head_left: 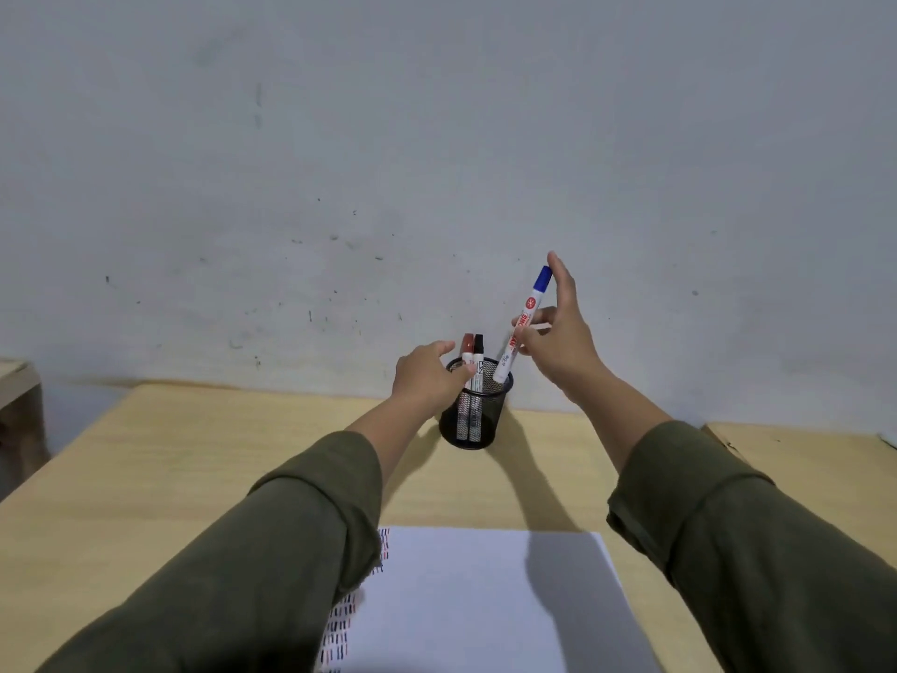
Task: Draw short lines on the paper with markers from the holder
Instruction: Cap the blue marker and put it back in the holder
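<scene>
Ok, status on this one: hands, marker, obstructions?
Left hand steadying holder. Right hand pinching blue marker, its end at the rim. No obstruction visible.

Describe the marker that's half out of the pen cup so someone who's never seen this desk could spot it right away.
Start at the black mesh holder standing on the wooden table near the grey wall. The blue marker leans out of its right side, its lower end at the rim, pinched by the right hand. It alone has a blue cap; the red marker and black marker stand upright inside.
</scene>
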Available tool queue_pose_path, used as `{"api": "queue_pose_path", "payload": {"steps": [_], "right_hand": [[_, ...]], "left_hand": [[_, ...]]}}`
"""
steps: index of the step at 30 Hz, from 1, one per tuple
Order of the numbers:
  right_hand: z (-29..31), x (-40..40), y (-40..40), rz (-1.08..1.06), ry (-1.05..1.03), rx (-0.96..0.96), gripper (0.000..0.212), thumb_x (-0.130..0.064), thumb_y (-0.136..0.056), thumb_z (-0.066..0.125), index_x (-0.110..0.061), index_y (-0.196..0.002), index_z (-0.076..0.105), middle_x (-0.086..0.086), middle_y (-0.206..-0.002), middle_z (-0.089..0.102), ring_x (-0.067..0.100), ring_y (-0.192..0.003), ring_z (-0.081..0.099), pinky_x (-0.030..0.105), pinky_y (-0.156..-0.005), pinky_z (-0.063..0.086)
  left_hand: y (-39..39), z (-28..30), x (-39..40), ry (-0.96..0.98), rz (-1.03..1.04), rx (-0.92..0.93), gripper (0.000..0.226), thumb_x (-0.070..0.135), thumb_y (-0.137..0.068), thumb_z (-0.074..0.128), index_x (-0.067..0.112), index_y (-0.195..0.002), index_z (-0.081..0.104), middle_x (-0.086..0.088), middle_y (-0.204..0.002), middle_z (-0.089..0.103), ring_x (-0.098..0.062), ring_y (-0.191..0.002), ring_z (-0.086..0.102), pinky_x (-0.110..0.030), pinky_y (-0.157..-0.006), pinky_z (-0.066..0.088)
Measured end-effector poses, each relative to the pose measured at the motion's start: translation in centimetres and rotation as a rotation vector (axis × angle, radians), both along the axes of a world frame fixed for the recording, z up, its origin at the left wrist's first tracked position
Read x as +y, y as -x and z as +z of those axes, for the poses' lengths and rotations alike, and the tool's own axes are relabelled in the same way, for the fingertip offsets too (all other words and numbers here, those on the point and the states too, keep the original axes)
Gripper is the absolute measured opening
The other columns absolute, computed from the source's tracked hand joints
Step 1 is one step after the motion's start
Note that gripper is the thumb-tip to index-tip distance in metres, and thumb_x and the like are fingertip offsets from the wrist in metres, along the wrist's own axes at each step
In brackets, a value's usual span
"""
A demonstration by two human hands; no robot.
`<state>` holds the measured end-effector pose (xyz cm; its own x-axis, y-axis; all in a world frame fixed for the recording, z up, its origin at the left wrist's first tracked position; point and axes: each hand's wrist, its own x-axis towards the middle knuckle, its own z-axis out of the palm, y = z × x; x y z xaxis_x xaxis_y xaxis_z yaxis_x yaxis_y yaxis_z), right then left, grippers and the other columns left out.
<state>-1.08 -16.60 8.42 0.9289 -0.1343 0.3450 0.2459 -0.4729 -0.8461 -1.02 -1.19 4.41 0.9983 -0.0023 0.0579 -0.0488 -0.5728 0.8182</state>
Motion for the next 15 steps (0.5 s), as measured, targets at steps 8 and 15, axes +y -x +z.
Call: {"api": "queue_pose_path", "payload": {"steps": [8,15], "right_hand": [[-3.6,0.4,-2.9,0.007,0.294,0.064,0.071,-0.001,-0.084,0.057,-0.033,-0.139,0.026,0.012,-0.074,0.060,0.019,-0.064,0.057,0.029,-0.058,0.049],[-5.4,0.8,-4.2,0.054,0.393,0.104,0.061,-0.005,-0.079,0.064,-0.023,-0.132,0.039,0.001,-0.073,0.056,0.011,-0.065,0.052,0.014,-0.050,0.035]], "left_hand": [[-1.5,-2.1,-0.3,-0.118,-0.027,-0.023,0.052,0.037,-0.087,0.060,0.019,-0.135,0.051,-0.004,-0.139,0.055,-0.024,-0.131,0.046,-0.032,-0.104,0.037],[-1.3,-2.1,-0.2,-0.079,-0.036,-0.050,0.043,0.034,-0.087,0.062,0.021,-0.129,0.059,-0.005,-0.129,0.063,-0.024,-0.126,0.050,-0.029,-0.097,0.040]]}}
